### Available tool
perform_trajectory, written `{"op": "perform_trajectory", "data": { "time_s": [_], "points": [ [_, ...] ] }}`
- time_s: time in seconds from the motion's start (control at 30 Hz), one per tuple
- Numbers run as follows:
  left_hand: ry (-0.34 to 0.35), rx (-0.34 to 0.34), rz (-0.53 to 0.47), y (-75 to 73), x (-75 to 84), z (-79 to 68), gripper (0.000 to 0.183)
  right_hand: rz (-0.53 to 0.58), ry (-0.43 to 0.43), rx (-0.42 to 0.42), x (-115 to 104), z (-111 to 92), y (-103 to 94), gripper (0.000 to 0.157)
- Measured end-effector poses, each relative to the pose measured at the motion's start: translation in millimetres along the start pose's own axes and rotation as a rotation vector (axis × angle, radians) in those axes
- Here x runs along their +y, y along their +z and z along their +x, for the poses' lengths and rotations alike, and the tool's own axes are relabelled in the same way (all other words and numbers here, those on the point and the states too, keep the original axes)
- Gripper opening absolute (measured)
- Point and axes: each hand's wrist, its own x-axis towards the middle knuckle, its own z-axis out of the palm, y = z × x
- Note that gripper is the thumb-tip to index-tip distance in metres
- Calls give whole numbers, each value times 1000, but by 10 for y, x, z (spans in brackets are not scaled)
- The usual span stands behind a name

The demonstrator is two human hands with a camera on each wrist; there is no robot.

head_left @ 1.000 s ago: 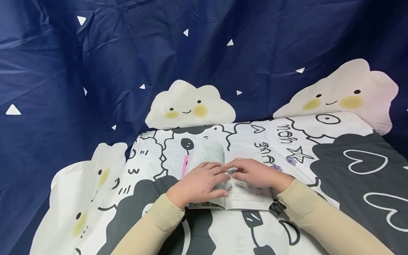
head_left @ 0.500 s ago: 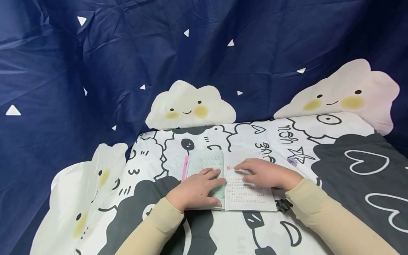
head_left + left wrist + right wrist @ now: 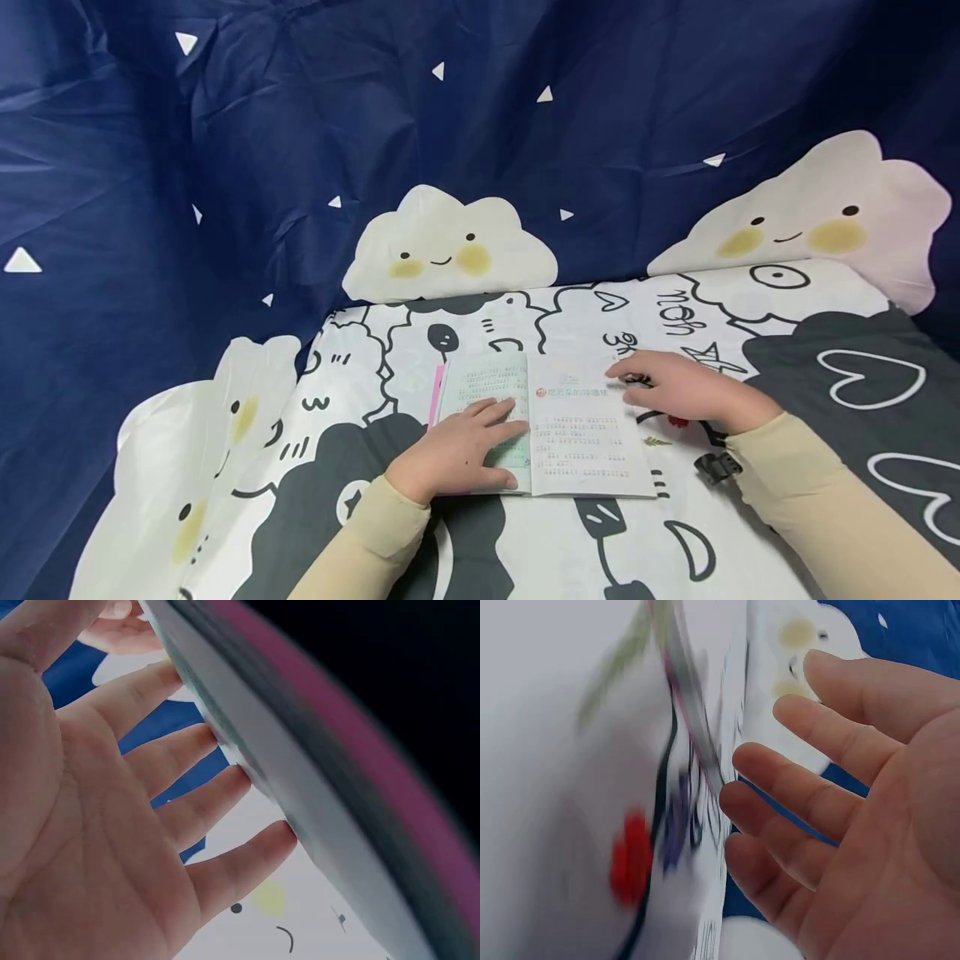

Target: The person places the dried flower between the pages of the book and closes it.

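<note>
A book (image 3: 588, 450) lies open on the patterned cloth, a greenish page on its left and a white printed page on its right. My left hand (image 3: 461, 450) rests on the left page with fingers spread. In the left wrist view, the fingertips (image 3: 281, 834) touch the page, and the book's pink lower edge (image 3: 330, 697) runs past them. My right hand (image 3: 686, 387) is over the book's upper right edge, its fingers loosely bent and holding nothing. The right wrist view has this hand (image 3: 840, 802) beside the thin edge of the book (image 3: 694, 712).
Small red (image 3: 678, 422) and green leaf-like (image 3: 658, 442) shapes are on the cloth right of the book; a purple one (image 3: 676, 821) appears in the right wrist view. Cloud-shaped cushions (image 3: 450, 246) line the back and left, before a dark blue curtain (image 3: 300, 125).
A raised page at the left now lies flat. My right hand has moved rightward from the book's middle to its right edge, uncovering the right page. My left hand stays on the left page.
</note>
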Motion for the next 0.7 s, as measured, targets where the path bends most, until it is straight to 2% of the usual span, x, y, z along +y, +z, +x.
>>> {"op": "perform_trajectory", "data": {
  "time_s": [0.17,0.27,0.47,0.7],
  "points": [
    [-14,5,2,-3,9,8,74,23,66,40,197,-128,-150,38],
    [-19,-1,-2,16,14,7,75,-4,71,50,323,-183,-180,37],
    [-9,-8,-12,53,-1,8,75,0,94,24,475,-212,-142,36],
    [-10,5,-13,58,-5,4,75,19,58,-8,537,-167,-69,37]
  ]
}}
